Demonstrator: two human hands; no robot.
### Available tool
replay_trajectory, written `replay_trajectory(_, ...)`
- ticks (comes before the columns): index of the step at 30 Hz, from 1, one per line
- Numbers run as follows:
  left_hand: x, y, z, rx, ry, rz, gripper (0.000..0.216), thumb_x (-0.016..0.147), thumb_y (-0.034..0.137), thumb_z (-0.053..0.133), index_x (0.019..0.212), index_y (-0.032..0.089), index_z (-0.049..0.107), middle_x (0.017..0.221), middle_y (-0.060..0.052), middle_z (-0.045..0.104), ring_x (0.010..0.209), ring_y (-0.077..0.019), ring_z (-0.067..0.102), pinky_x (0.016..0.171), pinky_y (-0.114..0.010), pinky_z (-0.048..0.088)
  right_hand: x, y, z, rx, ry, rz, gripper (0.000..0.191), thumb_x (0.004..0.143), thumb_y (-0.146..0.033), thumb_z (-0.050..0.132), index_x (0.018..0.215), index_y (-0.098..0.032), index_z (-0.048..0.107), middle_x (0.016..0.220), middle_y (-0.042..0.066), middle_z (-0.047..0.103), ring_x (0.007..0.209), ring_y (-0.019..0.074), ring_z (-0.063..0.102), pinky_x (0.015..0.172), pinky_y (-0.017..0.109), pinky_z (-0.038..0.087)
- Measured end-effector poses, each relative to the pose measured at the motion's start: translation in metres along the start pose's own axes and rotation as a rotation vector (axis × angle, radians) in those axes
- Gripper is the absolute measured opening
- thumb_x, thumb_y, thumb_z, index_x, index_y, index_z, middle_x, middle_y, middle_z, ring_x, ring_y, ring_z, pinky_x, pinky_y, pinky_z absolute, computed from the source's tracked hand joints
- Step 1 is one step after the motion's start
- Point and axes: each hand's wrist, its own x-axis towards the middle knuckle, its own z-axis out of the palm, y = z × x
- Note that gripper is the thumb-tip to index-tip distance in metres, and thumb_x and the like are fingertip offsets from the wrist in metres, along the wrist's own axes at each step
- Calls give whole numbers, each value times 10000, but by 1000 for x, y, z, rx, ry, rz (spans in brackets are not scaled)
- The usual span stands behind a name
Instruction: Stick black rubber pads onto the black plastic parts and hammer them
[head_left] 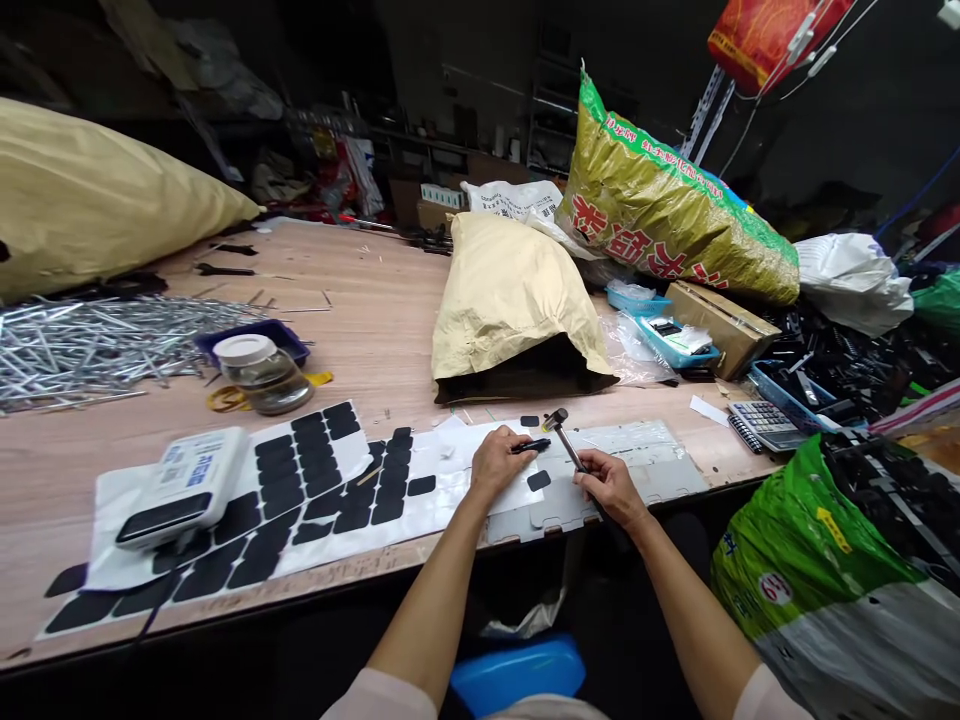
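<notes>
My left hand [495, 462] is closed on a small black part [534, 446], slim and elongated, whose exact kind I cannot make out. It is held just above the white sheet and grey board [637, 462]. My right hand [611, 488] grips a hammer [568, 444] by its handle, the head raised close to the tip of the black part. A loose black rounded pad [538, 481] lies between my hands, and another pad [530, 421] lies behind them. To the left, white sheets carry rows of black pads [390, 480].
A paper sack [517, 290] stands open ahead. Left are a white device [187, 485], a lidded jar [262, 375] and a heap of metal rods [90, 345]. Right are a calculator [766, 425], blue baskets [679, 345] and a green sack [795, 540] of black parts.
</notes>
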Motion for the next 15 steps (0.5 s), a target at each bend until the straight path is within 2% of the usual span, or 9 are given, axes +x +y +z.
replay_trajectory(3, 0, 1, -1, 3, -6, -3, 225, 785, 324, 726, 1000, 313, 792, 926, 3, 636, 938, -182, 596, 714, -266, 432, -1, 3, 2, -12, -15, 53, 297, 718, -295, 695, 982, -160, 707, 683, -24, 590, 479, 80, 448, 441, 214, 420)
replay_trajectory(8, 1, 0, 0, -16, -12, 2, 204, 787, 296, 722, 979, 293, 794, 924, -3, 636, 927, -185, 594, 715, -274, 425, -1, 3, 7, 75, -2, -16, 321, 720, -297, 720, 1018, -176, 715, 762, 7, 646, 548, 110, 508, 461, 226, 454)
replay_trajectory(12, 1, 0, 1, -27, -23, -18, 207, 777, 289, 721, 969, 298, 796, 893, -6, 627, 928, -192, 592, 710, -274, 420, 1, 5, 9, 8, -51, 7, 290, 699, -271, 736, 972, -174, 731, 672, -21, 605, 489, 85, 459, 430, 203, 402)
replay_trajectory(15, 0, 1, 1, -21, -24, -17, 201, 779, 291, 716, 963, 280, 796, 902, -15, 634, 959, -206, 593, 728, -281, 430, 1, 8, 7, 52, -31, 24, 301, 688, -282, 745, 967, -170, 731, 667, -20, 616, 470, 87, 464, 425, 214, 409)
